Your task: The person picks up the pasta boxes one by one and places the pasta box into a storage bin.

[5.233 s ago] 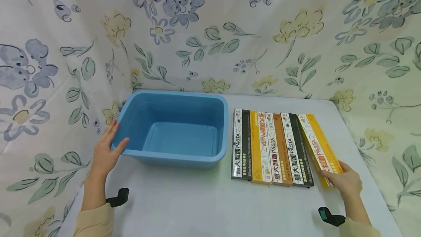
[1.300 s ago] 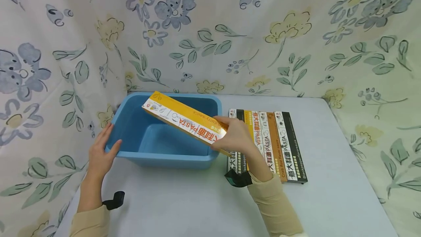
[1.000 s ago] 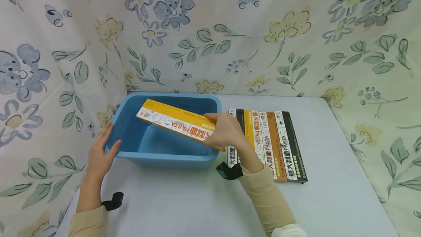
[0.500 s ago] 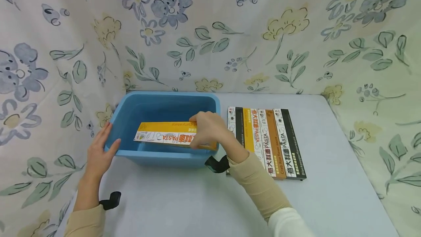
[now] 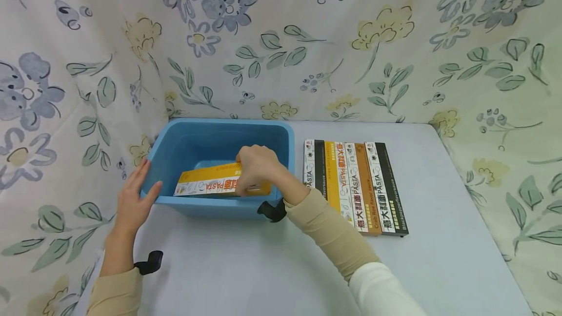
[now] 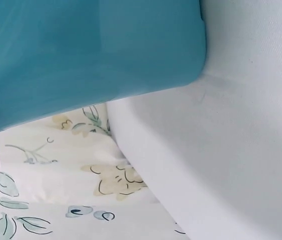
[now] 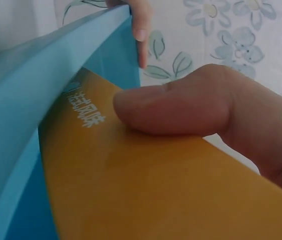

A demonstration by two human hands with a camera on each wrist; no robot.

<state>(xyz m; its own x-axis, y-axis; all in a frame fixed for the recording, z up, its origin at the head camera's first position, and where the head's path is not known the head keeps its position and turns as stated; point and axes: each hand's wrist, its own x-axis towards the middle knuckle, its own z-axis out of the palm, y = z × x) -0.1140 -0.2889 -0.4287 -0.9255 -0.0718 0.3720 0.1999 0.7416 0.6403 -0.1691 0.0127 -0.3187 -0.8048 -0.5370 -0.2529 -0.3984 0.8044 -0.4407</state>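
Note:
My right hand (image 5: 259,169) grips the right part of a yellow-and-white pasta box (image 5: 206,181), inside the blue basin (image 5: 224,201). The box lies lengthwise near the basin's front wall, its left end a little lower in the head view. In the right wrist view, my thumb (image 7: 166,110) presses on the box's yellow side (image 7: 130,180), close beside the basin rim (image 7: 55,55). The other right fingers are mostly hidden behind the box. My left hand (image 5: 133,204) rests at the basin's front left corner, its fingers extended along the rim and thumb spread apart.
Several pasta boxes (image 5: 357,189) in black, yellow and brown lie side by side on the white table (image 5: 443,199), right of the basin. A flowered curtain (image 5: 272,43) hangs behind the table and at both sides.
My right hand has carried the yellow pasta box from the far right of the row leftward and down into the basin, levelling it. My left hand has stayed at the basin's corner.

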